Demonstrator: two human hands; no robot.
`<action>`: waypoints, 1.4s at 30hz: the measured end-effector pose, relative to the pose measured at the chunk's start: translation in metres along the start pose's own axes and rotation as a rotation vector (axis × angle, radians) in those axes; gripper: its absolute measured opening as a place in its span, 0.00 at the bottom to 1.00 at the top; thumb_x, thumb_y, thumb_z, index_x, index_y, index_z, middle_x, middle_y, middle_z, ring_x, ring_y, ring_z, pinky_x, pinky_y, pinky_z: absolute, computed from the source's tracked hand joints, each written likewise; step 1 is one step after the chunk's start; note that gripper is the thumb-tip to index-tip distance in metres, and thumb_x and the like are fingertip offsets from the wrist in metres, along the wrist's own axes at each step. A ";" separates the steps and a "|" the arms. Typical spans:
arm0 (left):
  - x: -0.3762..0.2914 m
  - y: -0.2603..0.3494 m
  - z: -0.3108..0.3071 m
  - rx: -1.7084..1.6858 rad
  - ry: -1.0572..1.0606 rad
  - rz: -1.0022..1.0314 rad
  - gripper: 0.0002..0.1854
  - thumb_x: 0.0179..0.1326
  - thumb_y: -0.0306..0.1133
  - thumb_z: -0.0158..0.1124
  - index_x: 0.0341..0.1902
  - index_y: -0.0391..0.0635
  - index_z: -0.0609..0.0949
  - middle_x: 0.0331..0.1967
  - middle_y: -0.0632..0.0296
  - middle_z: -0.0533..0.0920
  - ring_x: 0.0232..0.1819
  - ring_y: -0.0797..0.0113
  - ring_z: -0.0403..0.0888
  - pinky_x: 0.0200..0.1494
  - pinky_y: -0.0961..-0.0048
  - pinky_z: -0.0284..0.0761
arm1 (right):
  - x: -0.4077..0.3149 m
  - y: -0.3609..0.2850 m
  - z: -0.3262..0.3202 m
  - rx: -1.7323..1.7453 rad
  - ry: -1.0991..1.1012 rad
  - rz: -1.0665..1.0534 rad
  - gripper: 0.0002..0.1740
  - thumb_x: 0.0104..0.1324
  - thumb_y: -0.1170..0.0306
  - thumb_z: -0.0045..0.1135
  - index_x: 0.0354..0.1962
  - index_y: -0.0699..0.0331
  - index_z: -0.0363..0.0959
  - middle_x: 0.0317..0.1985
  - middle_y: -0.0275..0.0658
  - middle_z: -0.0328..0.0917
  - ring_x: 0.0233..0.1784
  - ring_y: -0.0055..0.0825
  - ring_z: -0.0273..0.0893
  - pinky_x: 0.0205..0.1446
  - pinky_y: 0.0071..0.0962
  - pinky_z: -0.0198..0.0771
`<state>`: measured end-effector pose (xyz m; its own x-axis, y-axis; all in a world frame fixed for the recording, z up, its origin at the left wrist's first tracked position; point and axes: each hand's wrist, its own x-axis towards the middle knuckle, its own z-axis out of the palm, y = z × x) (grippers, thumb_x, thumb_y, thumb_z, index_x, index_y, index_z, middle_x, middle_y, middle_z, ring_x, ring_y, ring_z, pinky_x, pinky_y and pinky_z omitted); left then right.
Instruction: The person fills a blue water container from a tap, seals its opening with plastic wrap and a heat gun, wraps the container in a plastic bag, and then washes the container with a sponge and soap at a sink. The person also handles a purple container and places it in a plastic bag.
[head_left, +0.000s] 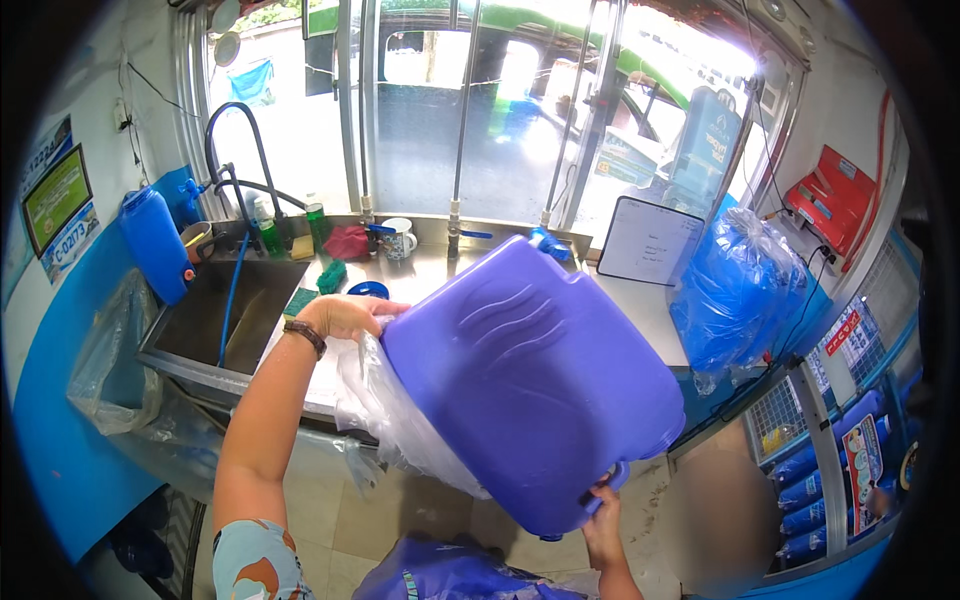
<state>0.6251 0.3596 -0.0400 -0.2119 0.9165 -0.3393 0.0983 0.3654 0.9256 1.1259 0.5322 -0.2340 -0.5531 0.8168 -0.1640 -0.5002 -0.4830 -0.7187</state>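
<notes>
A large blue-violet plastic water container (525, 382) is held tilted in front of me, above the front edge of the steel counter. My left hand (351, 316) touches its upper left corner and a clear plastic bag (397, 420), which hangs along the container's lower left side. With my right hand (604, 517) I grip the container's handle (619, 477) at the bottom right. A green scrubbing pad (300, 301), a green brush (331, 277) and a blue round cap (369, 289) lie on the counter beyond my left hand.
Left is a steel sink (255, 300) with a blue hose (231, 300); a slim blue container (156, 244) stands beside it. Bottles, a red cloth (346, 242) and a mug (397, 238) line the back. At right are a whiteboard (649, 240) and a bagged blue container (739, 292).
</notes>
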 end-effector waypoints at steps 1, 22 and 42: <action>0.001 -0.005 -0.004 -0.143 0.037 0.033 0.35 0.49 0.19 0.59 0.67 0.39 0.70 0.50 0.63 0.78 0.35 0.75 0.77 0.34 0.80 0.73 | 0.000 0.006 0.004 -0.009 -0.026 -0.020 0.13 0.49 0.78 0.51 0.35 0.58 0.67 0.36 0.32 0.69 0.42 0.31 0.71 0.47 0.33 0.70; -0.050 0.113 0.048 1.406 0.559 -0.465 0.15 0.57 0.34 0.65 0.44 0.38 0.84 0.38 0.51 0.84 0.35 0.64 0.85 0.40 0.67 0.83 | -0.041 -0.057 0.069 -1.001 -0.131 -0.704 0.17 0.53 0.71 0.67 0.39 0.71 0.78 0.38 0.48 0.83 0.43 0.39 0.83 0.48 0.32 0.74; -0.029 0.198 0.132 1.224 0.108 0.456 0.41 0.43 0.21 0.56 0.70 0.48 0.68 0.60 0.52 0.79 0.60 0.51 0.77 0.64 0.61 0.70 | -0.016 -0.082 0.073 -1.121 -0.256 -0.846 0.17 0.50 0.72 0.68 0.39 0.67 0.79 0.34 0.47 0.82 0.38 0.43 0.82 0.44 0.34 0.75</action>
<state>0.7790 0.4269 0.1308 0.0040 0.9995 0.0301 0.9832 -0.0094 0.1824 1.1269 0.5361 -0.1234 -0.5223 0.5915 0.6142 -0.0196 0.7118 -0.7021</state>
